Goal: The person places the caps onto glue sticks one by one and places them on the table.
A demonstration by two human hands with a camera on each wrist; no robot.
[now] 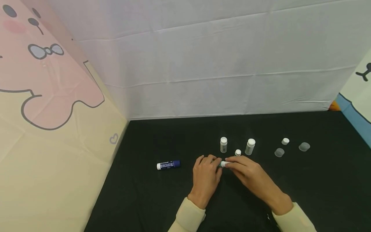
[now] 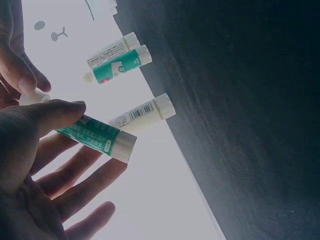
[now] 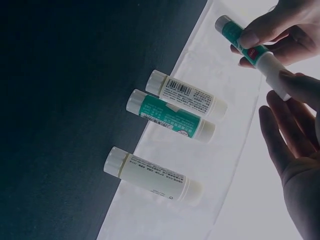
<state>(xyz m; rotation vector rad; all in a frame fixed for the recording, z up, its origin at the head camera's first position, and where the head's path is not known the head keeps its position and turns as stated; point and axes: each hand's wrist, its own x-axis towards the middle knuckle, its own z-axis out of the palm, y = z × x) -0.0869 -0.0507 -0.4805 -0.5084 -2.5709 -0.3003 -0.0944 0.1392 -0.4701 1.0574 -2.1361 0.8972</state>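
Between the two hands is a green glue stick (image 3: 250, 50) with a white cap (image 3: 272, 70). My left hand (image 1: 205, 175) pinches its green body, thumb on the near side, as the left wrist view shows (image 2: 95, 135). The thumb and fingers of my right hand (image 1: 255, 177) grip the white cap end. Just beyond the hands stand a white glue stick (image 1: 223, 145), a green one (image 3: 170, 117) and another white one (image 1: 250, 147), upright, their tops white.
A blue glue stick with a white end (image 1: 168, 165) lies on the black table (image 1: 139, 199) to the left. On the right are a small white cap (image 1: 285, 141) and two translucent caps (image 1: 279, 152). A white cloth (image 1: 203, 64) hangs behind.
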